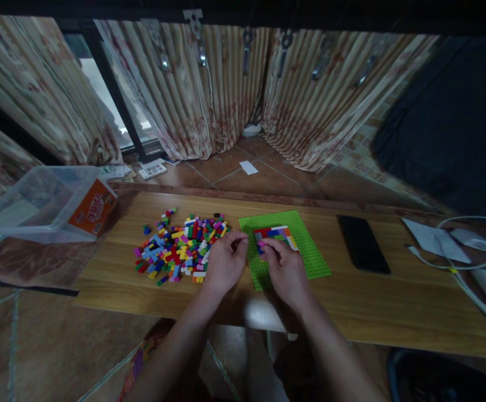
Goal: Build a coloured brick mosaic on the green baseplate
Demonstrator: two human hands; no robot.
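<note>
A green studded baseplate [316,259] lies on the wooden board, with red, white, blue and other coloured bricks [283,230] pressed on it in a low block. Over this block, my right hand [288,272] pinches a small pink toy brick [261,243] between thumb and fingertips. My left hand [226,262] hovers between the plate's left edge and a loose heap of mixed toy bricks [176,254]. Its thumb and index finger are drawn together; whether anything is between them I cannot make out. My right hand hides part of the block.
A black phone [363,244] rests right of the plate on the wooden board [414,312]. White cables [468,268] and papers [435,240] lie at the far right. On the left stands a clear plastic bin [29,234] with an orange label. Patterned curtains [226,100] hang behind.
</note>
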